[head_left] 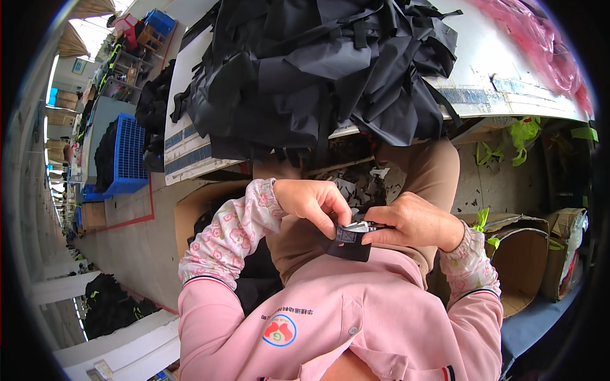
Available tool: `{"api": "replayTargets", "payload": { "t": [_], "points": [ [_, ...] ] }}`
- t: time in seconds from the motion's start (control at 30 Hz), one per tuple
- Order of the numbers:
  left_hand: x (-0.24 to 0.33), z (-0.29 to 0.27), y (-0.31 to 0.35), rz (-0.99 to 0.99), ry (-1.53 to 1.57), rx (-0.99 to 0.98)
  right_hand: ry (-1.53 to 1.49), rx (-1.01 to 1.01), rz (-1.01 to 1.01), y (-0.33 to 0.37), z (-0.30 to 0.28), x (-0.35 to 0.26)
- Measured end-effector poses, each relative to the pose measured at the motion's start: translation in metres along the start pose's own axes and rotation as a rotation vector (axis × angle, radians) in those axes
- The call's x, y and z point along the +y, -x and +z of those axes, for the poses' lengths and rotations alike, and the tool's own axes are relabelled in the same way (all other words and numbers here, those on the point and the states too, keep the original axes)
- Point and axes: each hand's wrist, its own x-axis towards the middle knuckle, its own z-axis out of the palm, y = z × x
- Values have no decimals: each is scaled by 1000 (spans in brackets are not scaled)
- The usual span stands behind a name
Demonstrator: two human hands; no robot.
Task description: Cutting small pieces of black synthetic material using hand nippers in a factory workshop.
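Above my lap, my left hand (314,204) pinches the edge of a small black fabric tab (348,246) with a stitched box pattern on it. My right hand (410,222) is closed around small silver thread snips (361,226). Their blades lie over the top edge of the tab, close to my left fingertips. Whether the blades are apart cannot be made out. Beyond my hands, a large heap of black fabric pieces (286,76) with straps covers much of the white table (470,70) and hangs over its front edge.
Pink plastic sheeting (534,38) lies at the table's far right. Cardboard boxes (518,267) stand to my right, and another box (190,213) is at my left knee. Scraps (356,187) lie below the table. A blue crate (127,152) stands farther left.
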Motion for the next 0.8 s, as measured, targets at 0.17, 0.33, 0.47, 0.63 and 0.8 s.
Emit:
{"api": "replayTargets", "payload": {
  "t": [0.17,0.33,0.47,0.63,0.8],
  "points": [
    [-1,1,-1,-71,27,-10,-21,-11,-8,-1,1,-2],
    [-3,3,-4,-35,-61,-11,-31,-47,-24,-5,2,-1],
    [-4,2,0,-105,20,30,-100,3,18,2,-1,7],
    [-16,18,-4,215,47,625,-32,346,262,8,8,6],
    [-19,31,-19,420,-20,970,151,525,215,-3,27,-3]
  ]
}}
